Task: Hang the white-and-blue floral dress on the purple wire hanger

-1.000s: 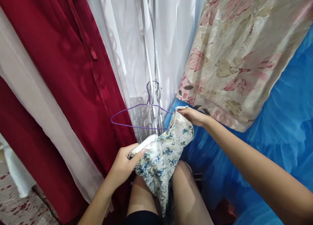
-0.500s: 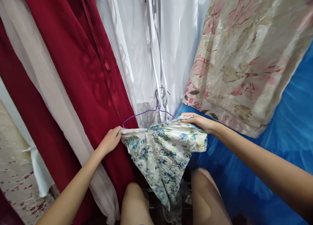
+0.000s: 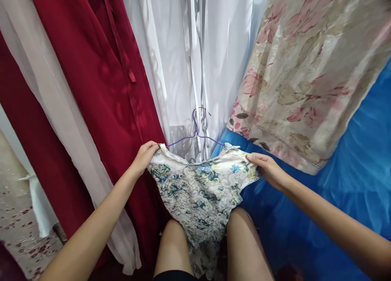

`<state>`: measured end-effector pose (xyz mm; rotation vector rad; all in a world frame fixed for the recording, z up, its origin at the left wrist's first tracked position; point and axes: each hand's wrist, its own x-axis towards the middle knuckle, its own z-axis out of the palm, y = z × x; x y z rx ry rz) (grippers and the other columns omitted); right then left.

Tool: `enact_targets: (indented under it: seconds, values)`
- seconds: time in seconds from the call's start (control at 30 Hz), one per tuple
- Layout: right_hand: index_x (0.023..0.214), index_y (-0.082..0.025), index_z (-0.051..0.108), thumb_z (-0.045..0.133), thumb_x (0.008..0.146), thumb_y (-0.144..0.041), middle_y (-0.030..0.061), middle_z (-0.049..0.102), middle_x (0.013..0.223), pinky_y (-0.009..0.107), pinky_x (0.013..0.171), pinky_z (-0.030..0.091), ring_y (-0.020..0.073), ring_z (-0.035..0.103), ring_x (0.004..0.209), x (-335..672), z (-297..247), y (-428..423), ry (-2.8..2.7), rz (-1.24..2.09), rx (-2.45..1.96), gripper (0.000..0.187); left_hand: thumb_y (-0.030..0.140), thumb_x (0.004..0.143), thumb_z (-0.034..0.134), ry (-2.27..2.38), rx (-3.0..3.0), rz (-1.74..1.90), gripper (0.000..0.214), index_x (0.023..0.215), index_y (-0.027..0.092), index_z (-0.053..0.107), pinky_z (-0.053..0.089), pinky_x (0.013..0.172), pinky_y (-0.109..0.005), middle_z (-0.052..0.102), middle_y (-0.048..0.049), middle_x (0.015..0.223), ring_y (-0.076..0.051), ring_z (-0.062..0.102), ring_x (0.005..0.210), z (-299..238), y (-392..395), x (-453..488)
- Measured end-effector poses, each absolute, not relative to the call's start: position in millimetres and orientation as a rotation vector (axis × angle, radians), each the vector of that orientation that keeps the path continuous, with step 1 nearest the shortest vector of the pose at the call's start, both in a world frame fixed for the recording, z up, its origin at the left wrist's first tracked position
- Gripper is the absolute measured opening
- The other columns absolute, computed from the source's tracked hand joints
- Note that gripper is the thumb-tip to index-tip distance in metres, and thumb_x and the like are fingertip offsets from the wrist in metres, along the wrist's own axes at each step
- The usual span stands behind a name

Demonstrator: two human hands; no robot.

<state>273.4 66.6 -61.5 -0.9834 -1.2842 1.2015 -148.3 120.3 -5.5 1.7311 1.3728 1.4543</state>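
Hands, two, bare. Left hand (image 3: pixel 146 155): closed, fingers bent over one shoulder of the floral garment; thumb not clearly shown. Right hand (image 3: pixel 270 167): nearly closed, fingertips pinching the outer edge of the opposite shoulder.

Floral garment (image 3: pixel 198 187), one, white with blue and green pattern: held between the hands, neckline uppermost, lower part hanging between the knees (image 3: pixel 172 238). The wide-set grips apparently served to keep the neckline spread and the front flat.

Hanger (image 3: pixel 196 130), one, purple: upright behind the neckline, its arms running down to both shoulders, presumably so that these bore on it; whether its ends sat inside could not be told.

Surrounding stock: red garment (image 3: pixel 82 69), left; white fabric (image 3: pixel 226 61) with hanging straps (image 3: pixel 193 69), behind the hanger; pink-flowered cloth (image 3: pixel 293 77) above blue tulle (image 3: pixel 351 183), right.
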Motion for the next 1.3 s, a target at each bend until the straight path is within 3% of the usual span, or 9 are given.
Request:
enact_targets:
  seconds: [0.13,0.3,0.47,0.6,0.7,0.97,1.03,1.17,1.3]
  values:
    - [0.083,-0.020,0.071,0.077,0.077,-0.045,0.0033,0.074,0.074,0.030,0.063,0.051,0.0201,0.067,0.066,271.1,-32.6,62.3,-1.145,1.119,-0.889,0.027,0.045,0.088,0.050,1.367,2.067,1.415,0.032,0.068,0.020,0.047,0.033,0.059,-0.025,0.046,0.0026,0.065,-0.014,0.044,0.062,1.8,101.0,-131.9]
    - [0.114,-0.015,0.071,0.053,0.091,-0.054,0.0125,0.077,0.098,0.040,0.084,0.054,0.0300,0.072,0.094,249.4,25.7,33.8,-1.240,1.141,-0.746,0.049,0.053,0.091,0.052,1.756,2.414,1.350,0.031,0.088,0.022,0.058,0.036,0.067,-0.026,0.060,0.0004,0.075,-0.019,0.057,0.071,7.2,86.3,-128.2]
    - [0.140,-0.026,0.058,0.076,0.081,-0.043,0.0073,0.066,0.135,0.045,0.106,0.047,0.0314,0.060,0.126,219.4,40.9,-29.9,-1.848,1.246,-0.488,0.064,0.056,0.089,0.054,1.731,2.099,1.554,0.038,0.074,0.021,0.056,0.034,0.060,-0.026,0.055,0.0007,0.066,-0.017,0.052,0.064,-11.5,105.1,-145.7]
    - [0.145,-0.033,0.053,0.084,0.075,-0.025,0.0064,0.056,0.148,0.044,0.114,0.041,0.0301,0.052,0.136,193.0,32.5,-69.4,-2.408,0.998,-0.356,0.077,0.063,0.092,0.042,1.501,1.576,1.804,0.048,0.077,0.020,0.056,0.034,0.053,-0.026,0.045,0.0029,0.056,-0.014,0.044,0.052,-30.8,113.2,-137.9]
    - [0.153,-0.027,0.042,0.080,0.078,-0.030,0.0135,0.047,0.154,0.048,0.115,0.040,0.0336,0.043,0.142,180.8,13.0,-61.2,-2.525,0.658,-0.541,0.083,0.069,0.090,0.038,1.222,1.367,1.764,0.053,0.079,0.020,0.053,0.033,0.048,-0.026,0.044,0.0035,0.055,-0.012,0.041,0.047,-32.9,100.0,-107.6]
    - [0.161,-0.019,-0.002,0.076,0.073,-0.025,0.0219,0.007,0.167,0.060,0.114,0.035,0.0416,0.017,0.152,165.8,-68.0,-0.6,-2.271,-0.002,-0.754,0.118,0.037,0.077,0.074,0.596,1.069,1.074,0.040,0.101,0.023,0.045,0.045,0.055,-0.022,0.057,0.0046,0.077,-0.010,0.057,0.056,-13.6,31.7,-0.7]
    - [0.161,-0.022,-0.002,0.070,0.073,-0.020,0.0209,0.016,0.165,0.057,0.110,0.042,0.0410,0.026,0.149,163.5,-80.6,-5.0,-2.226,-0.023,-0.762,0.114,0.037,0.078,0.073,0.647,1.106,1.093,0.040,0.107,0.024,0.048,0.044,0.058,-0.021,0.059,0.0025,0.086,-0.010,0.059,0.064,-19.2,24.0,10.4]
    - [0.157,-0.024,0.008,0.068,0.070,-0.022,0.0179,0.058,0.136,0.042,0.081,0.058,0.0365,0.064,0.117,168.6,-85.0,-18.6,-2.206,0.019,-0.866,0.106,0.041,0.082,0.071,0.710,1.202,1.063,0.042,0.114,0.024,0.050,0.045,0.066,-0.022,0.060,-0.0029,0.105,-0.011,0.060,0.077,-41.3,24.7,14.3]
    - [0.143,-0.021,0.023,0.072,0.072,-0.038,0.0075,0.072,0.095,0.029,0.052,0.046,0.0260,0.072,0.068,185.2,-77.9,-30.3,-2.203,0.091,-0.984,0.088,0.028,0.074,0.077,0.696,1.187,0.983,0.051,0.117,0.024,0.051,0.048,0.072,-0.025,0.058,-0.0059,0.119,-0.014,0.063,0.087,-52.7,27.3,11.3]
